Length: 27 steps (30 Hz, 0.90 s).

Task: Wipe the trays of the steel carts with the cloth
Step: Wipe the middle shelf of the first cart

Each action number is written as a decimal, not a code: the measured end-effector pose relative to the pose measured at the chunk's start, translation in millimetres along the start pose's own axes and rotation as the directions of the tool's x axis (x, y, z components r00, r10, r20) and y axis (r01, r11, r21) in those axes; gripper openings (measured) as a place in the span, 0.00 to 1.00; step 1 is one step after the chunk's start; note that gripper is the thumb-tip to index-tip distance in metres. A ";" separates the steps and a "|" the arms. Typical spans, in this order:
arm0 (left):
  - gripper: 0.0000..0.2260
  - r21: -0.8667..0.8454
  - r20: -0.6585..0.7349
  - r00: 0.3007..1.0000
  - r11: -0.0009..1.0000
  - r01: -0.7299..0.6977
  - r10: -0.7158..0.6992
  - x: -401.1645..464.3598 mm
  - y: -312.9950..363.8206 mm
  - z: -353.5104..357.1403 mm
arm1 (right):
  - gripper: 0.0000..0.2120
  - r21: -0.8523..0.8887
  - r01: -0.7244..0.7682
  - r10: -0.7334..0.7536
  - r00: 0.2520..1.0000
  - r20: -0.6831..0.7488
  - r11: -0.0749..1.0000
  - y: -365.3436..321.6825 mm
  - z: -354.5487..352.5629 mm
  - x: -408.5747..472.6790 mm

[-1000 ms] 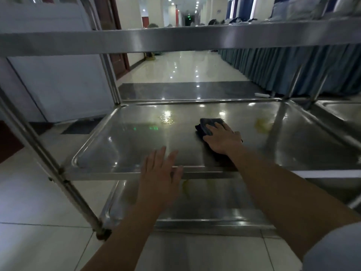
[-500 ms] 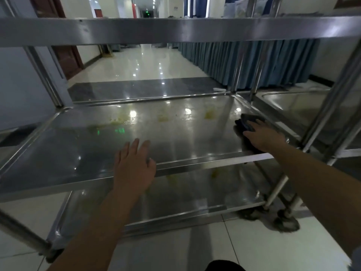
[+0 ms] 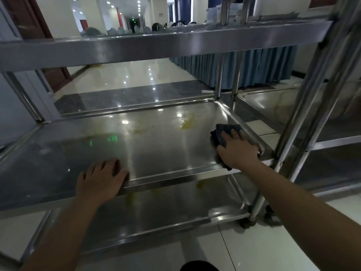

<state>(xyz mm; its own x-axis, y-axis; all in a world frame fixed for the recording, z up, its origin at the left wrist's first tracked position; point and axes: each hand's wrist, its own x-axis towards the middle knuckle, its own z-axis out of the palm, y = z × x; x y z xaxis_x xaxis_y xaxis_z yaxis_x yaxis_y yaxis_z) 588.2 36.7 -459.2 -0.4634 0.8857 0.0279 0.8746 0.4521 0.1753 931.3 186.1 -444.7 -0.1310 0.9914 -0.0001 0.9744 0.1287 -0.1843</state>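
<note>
A steel cart stands in front of me with a middle tray (image 3: 156,145), a lower tray (image 3: 166,216) and a top shelf rim (image 3: 156,47). Yellowish stains (image 3: 187,125) mark the far part of the middle tray. My right hand (image 3: 237,151) presses a dark cloth (image 3: 220,132) flat onto the right end of the middle tray, beside its right wall. My left hand (image 3: 100,179) rests palm down on the tray's front rim, fingers spread, holding nothing.
A second steel cart (image 3: 332,137) stands close on the right, its posts next to my right hand. Blue skirted tables (image 3: 244,69) line the right of a glossy corridor floor (image 3: 127,79). A brown door (image 3: 29,26) is at the far left.
My right hand slid the cloth from the tray's middle to its right end. My left hand came down from above the rim onto the front rim. My view shifted right.
</note>
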 end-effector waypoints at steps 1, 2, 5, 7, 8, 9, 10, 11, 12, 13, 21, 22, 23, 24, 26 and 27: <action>0.26 -0.021 0.016 1.000 1.000 0.021 -0.020 -0.3 5.6 -2.0 | 0.30 0.005 0.010 -0.010 1.000 0.008 1.000 -1.8 0.8 -4.6; 0.27 -0.031 0.032 0.999 0.999 0.023 -0.022 -0.5 11.2 -2.4 | 0.30 0.011 0.019 -0.020 1.000 0.017 1.000 -3.0 0.5 -9.7; 0.27 0.019 0.047 0.998 0.999 -0.049 0.049 -5.3 20.4 2.4 | 0.31 0.012 0.046 -0.047 0.998 0.049 0.999 0.2 -0.3 -20.8; 0.27 0.038 0.062 0.995 0.996 -0.078 0.076 -8.6 18.4 2.2 | 0.32 -0.004 0.042 -0.042 0.997 0.060 0.999 7.3 -3.3 -23.3; 0.27 0.040 0.069 0.995 0.996 -0.081 0.078 -10.9 16.7 1.2 | 0.32 -0.025 0.031 -0.030 0.998 0.059 0.999 11.2 -5.0 -22.0; 0.27 0.042 0.073 0.994 0.996 -0.079 0.076 -12.7 15.8 1.2 | 0.31 -0.051 0.016 -0.013 0.998 0.055 0.999 15.3 -6.7 -18.6; 0.27 0.044 0.075 0.994 0.996 -0.077 0.074 -13.8 15.6 1.6 | 0.31 -0.064 -0.001 0.004 0.999 0.051 0.998 18.6 -8.5 -13.3; 0.27 0.050 0.078 0.994 0.996 -0.076 0.072 -14.1 16.5 2.2 | 0.31 -0.062 -0.015 0.018 0.999 0.047 0.998 21.0 -10.2 -6.0; 0.28 0.062 0.080 0.994 0.995 -0.078 0.072 -13.6 17.4 3.0 | 0.31 -0.056 -0.021 0.024 0.999 0.043 0.998 21.7 -11.7 3.2; 0.28 0.075 0.083 0.994 0.994 -0.079 0.072 -12.8 18.3 3.9 | 0.30 -0.055 -0.023 0.025 0.999 0.040 0.998 20.7 -12.1 14.1; 0.29 0.102 0.073 0.994 0.991 -0.083 0.076 -10.1 18.6 8.7 | 0.31 -0.006 -0.003 0.003 0.998 0.055 1.000 -88.9 7.3 50.6; 0.31 0.120 0.074 0.994 0.988 -0.092 0.084 -9.1 18.0 9.7 | 0.30 0.000 0.074 -0.074 0.995 0.062 0.997 -116.9 14.7 42.9; 0.32 0.141 0.075 0.993 0.985 -0.104 0.094 -7.7 16.5 11.7 | 0.29 0.007 0.167 -0.167 0.984 0.061 0.986 -145.1 22.4 33.6; 0.34 0.161 0.073 0.992 0.980 -0.118 0.107 -6.8 14.7 13.0 | 0.29 0.008 0.267 -0.267 0.962 0.061 0.964 -171.7 29.5 23.9; 0.38 0.222 0.063 0.986 0.961 -0.164 0.154 -6.4 10.1 16.3 | 0.29 0.001 0.438 -0.436 0.895 0.089 0.899 -213.0 38.5 9.7; 0.38 0.261 0.056 0.983 0.947 -0.185 0.177 -5.9 7.4 19.3 | 0.29 0.007 0.490 -0.488 0.866 0.113 0.872 -223.7 39.7 7.8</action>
<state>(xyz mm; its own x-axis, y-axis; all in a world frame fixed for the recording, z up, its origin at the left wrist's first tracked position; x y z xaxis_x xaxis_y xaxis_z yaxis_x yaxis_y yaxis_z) 600.2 36.8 -477.0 -0.2926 0.9562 0.0038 0.9517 0.2916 -0.0963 705.0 164.1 -442.5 -0.6094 0.7925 -0.0218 0.7837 0.5980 -0.1680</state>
